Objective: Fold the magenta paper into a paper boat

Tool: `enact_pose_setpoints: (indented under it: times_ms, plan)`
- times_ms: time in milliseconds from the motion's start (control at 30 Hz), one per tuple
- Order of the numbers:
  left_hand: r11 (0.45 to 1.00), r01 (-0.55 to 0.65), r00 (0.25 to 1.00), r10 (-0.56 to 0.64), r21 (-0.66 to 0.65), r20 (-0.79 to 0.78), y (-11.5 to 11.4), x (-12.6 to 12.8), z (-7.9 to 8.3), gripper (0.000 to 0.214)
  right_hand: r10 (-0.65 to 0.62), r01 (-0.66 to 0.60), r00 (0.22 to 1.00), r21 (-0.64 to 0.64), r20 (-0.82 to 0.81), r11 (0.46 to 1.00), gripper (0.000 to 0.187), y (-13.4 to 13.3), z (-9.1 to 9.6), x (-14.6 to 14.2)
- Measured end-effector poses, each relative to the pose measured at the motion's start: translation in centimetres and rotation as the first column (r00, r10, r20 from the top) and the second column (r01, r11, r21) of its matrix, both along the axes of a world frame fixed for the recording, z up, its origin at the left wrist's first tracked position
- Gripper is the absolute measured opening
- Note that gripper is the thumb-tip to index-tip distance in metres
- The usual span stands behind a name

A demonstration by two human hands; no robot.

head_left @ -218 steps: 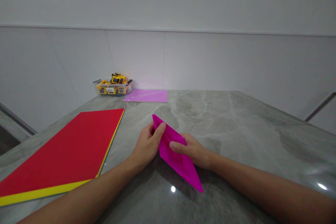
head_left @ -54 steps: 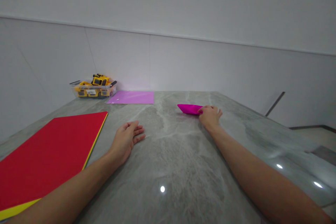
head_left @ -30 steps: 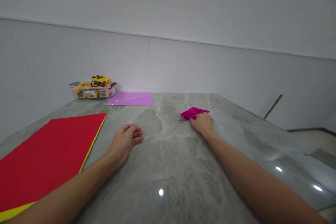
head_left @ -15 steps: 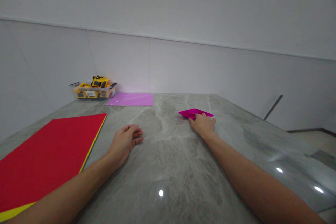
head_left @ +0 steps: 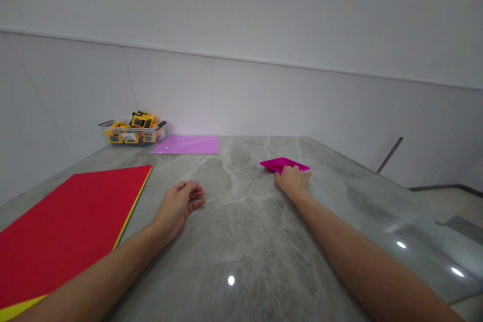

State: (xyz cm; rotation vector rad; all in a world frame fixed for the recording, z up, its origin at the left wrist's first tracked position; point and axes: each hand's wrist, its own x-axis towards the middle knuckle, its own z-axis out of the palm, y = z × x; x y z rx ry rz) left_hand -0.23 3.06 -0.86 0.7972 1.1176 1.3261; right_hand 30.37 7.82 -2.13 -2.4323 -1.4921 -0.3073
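A magenta folded paper boat (head_left: pixel 279 163), pointed at both ends, sits on the grey marbled table (head_left: pixel 241 231) right of the middle. My right hand (head_left: pixel 293 180) grips it from its near side, and the fingers cover part of that side. My left hand (head_left: pixel 180 205) rests on its edge on the tabletop with nothing in it, fingers loosely curved and apart. Close to the left forearm lies a stack of large sheets, with a red sheet (head_left: pixel 71 226) on top and a yellow sheet (head_left: pixel 20 308) showing beneath.
At the back left, a clear plastic box (head_left: pixel 130 137) holds yellow toy trucks (head_left: pixel 143 119). Beside it a light purple sheet (head_left: pixel 186 145) lies flat near the white wall (head_left: pixel 256 100). The table's right edge drops to the floor.
My right hand and the paper boat have shifted slightly to the right together. My left hand stays in place. The view has tilted a little.
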Motion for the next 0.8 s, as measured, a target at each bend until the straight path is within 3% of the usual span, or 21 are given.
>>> enact_pose_setpoints:
  times_ms: [333, 533, 667, 700, 767, 800]
  plan:
    - [1.0, 0.009, 1.0, -0.009, -0.011, -0.011, 0.2, 0.1, -0.3, 0.005, -0.006, 0.004, 0.999, -0.036, -0.052, 0.999, 0.041, 0.2, 0.1, 0.1]
    - [0.986, 0.101, 0.98, -0.075, 0.134, -0.185, 0.4, -0.5, -0.1, 0.016, -0.002, -0.003, 0.998, -0.063, -0.069, 0.998, 0.04, -0.2, 0.5, -0.4]
    - [0.961, 0.076, 0.948, 0.013, 0.265, -0.319, 0.6, -2.0, 1.9, 0.027, 0.007, -0.014, 0.997, -0.103, -0.073, 0.995, 0.042, -1.1, 0.9, -1.1]
    - [0.943, 0.066, 0.925, 0.065, 0.326, -0.374, 0.5, -2.5, 2.6, 0.027, 0.021, -0.03, 0.997, -0.117, -0.073, 0.993, 0.042, -1.3, 1.1, -1.2]
    - [0.824, 0.162, 0.749, 0.255, 0.543, -0.611, -0.2, -3.6, 4.5, 0.024, 0.085, -0.094, 0.994, -0.148, -0.068, 0.985, 0.041, -1.8, 1.5, -1.2]
    - [0.781, 0.221, 0.663, 0.319, 0.585, -0.677, -1.0, -4.3, 5.6, 0.021, 0.132, -0.141, 0.989, -0.162, -0.064, 0.977, 0.041, -2.1, 1.9, -1.2]
